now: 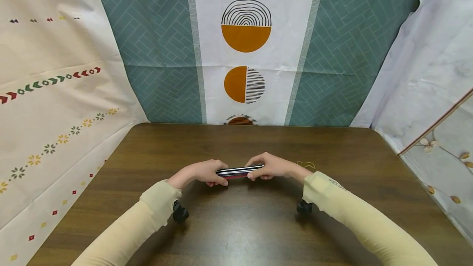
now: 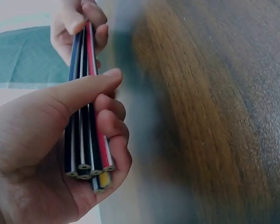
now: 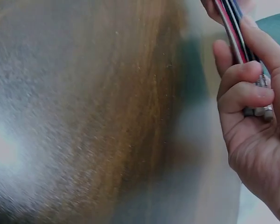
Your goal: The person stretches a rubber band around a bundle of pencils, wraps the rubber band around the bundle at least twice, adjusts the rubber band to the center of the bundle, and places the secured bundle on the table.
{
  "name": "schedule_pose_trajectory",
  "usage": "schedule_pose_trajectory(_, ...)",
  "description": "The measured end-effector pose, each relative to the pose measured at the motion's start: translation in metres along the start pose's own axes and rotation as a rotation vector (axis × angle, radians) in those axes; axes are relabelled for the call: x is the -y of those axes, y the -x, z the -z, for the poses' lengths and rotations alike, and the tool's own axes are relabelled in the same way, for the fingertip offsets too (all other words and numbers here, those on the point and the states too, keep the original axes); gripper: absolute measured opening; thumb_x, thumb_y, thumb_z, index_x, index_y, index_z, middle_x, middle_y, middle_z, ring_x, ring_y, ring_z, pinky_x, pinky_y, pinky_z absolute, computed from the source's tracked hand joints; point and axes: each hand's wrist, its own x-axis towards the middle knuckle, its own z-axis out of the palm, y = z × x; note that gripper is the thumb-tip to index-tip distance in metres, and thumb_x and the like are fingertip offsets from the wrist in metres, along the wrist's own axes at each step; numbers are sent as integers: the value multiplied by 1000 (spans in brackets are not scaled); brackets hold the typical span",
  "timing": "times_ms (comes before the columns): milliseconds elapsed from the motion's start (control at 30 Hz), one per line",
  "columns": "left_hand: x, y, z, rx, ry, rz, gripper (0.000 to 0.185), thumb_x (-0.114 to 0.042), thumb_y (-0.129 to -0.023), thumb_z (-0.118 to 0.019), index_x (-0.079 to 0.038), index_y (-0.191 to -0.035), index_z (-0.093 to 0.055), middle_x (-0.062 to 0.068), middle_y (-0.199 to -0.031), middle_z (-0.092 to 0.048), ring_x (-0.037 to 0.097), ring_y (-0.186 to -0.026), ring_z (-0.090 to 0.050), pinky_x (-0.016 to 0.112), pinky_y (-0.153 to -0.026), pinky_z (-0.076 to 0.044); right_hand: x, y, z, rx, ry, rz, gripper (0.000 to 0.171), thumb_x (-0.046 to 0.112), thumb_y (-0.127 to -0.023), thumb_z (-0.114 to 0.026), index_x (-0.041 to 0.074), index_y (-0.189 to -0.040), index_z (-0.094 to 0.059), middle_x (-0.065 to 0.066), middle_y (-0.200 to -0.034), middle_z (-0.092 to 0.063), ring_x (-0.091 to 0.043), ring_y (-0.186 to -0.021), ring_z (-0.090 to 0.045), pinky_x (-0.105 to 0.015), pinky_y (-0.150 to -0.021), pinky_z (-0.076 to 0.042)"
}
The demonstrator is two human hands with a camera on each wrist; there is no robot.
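- Fingers [image 2: 109, 133] of the left hand [image 1: 202, 172] curl round one end of a bundle of pencils [image 1: 239, 171], thumb laid across the top; the left wrist view shows the cut ends, dark striped barrels with one red and one yellow among them.
- Right hand [image 1: 271, 166] clamps the other end, its fingers [image 3: 240, 95] wrapped over the barrels; small metal ferrules seem to show there, though the right wrist view is blurred.
- Pencils lie level between the two hands at the centre of the head view, just above the table; whether they touch it I cannot tell.
- Dark wooden table [image 1: 236, 225] fills the lower half of the frame.
- Cream sleeves [image 1: 354, 216] cover both forearms.
- Near the right wrist, a thin yellow rubber band [image 1: 306, 163] lies on the wood.
- Patterned cloth backdrops [image 1: 245, 44] rise behind the table, across the upper frame.
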Motion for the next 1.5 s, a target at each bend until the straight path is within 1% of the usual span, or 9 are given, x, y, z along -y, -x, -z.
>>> schedule_pose_trajectory(200, 0, -4, -4, 4, -53, 3, 21, -27, -87, -76, -9, -92, -66, -5, -61, -52, 7, -46, -45, 18, -46, -39, -4, 0, -2, -20, -57, -3, 28, 26, -94, -69, 13, -119, -70, -10, -78, -68, -10, -49, -39, -22, -45, -30)
schedule_pose_trajectory(367, -6, -8, -5, -6, -18, 3, 19, -24, -87, -77, -10, -89, -65, -3, -58, -56, 7, -47, -49, 19, -44, -40, -3, 0, -3, -38, -62, -6, 26, 25, -93, -69, 12, -115, -72, -7, -74, -66, -10, -49, -38, -22, -47, -31)
schedule_pose_trajectory(600, -15, -21, -8, 51, 32, -105, 18, -23, -96, -66, -10, -104, -57, -2, -72, -56, 10, -51, -50, 23, -50, -43, -2, 6, -5, -50, -80, -7, 27, 26, -94, -69, 11, -116, -70, -8, -76, -66, -10, -50, -36, -22, -49, -31)
schedule_pose_trajectory(700, -15, -26, -11, 31, 10, -134, 17, -29, -98, -62, -14, -104, -54, -2, -75, -53, 11, -52, -46, 24, -51, -41, -2, 10, -5, -74, -96, -8, 28, 26, -93, -69, 10, -116, -70, -10, -80, -66, -11, -51, -38, -22, -49, -32)
schedule_pose_trajectory(800, -15, -30, -14, -24, -23, -162, 19, -34, -99, -60, -16, -103, -55, -4, -79, -52, 8, -59, -47, 23, -57, -41, -5, 13, -4, -128, -115, 6, 27, 27, -94, -68, 8, -113, -69, -10, -83, -67, -11, -53, -41, -23, -48, -33)
schedule_pose_trajectory(900, -16, -32, -16, -80, -49, -202, 21, -34, -98, -61, -14, -104, -57, -4, -84, -54, 7, -69, -49, 22, -65, -41, -7, 16, -5, -202, -143, 13, 28, 30, -95, -67, 8, -112, -69, -7, -78, -63, -11, -54, -44, -23, -49, -37)
schedule_pose_trajectory(1000, -18, -33, -17, -122, -79, -222, 25, -34, -97, -63, -11, -107, -60, -3, -86, -57, 6, -70, -50, 21, -66, -42, -7, 18, -9, -281, -217, -12, 30, 32, -94, -68, 8, -112, -69, -4, -73, -60, -11, -55, -49, -23, -53, -44)
schedule_pose_trajectory(1267, -27, -33, -19, -113, -41, -157, 30, -32, -95, -66, -7, -111, -59, -2, -70, -53, 11, -42, -46, 23, -42, -41, -4, 22, -20, -408, -472, -22, 36, 25, -95, -67, -4, -117, -64, -2, -86, -65, -10, -65, -60, -21, -62, -55)
schedule_pose_trajectory(1500, -28, -38, -21, -105, 44, -156, 23, -27, -92, -71, -10, -101, -59, -2, -62, -58, 9, -45, -54, 24, -47, -49, -6, 26, -23, -494, -424, 44, 31, 19, -93, -70, -7, -111, -66, -1, -75, -64, -8, -59, -59, -20, -57, -52)
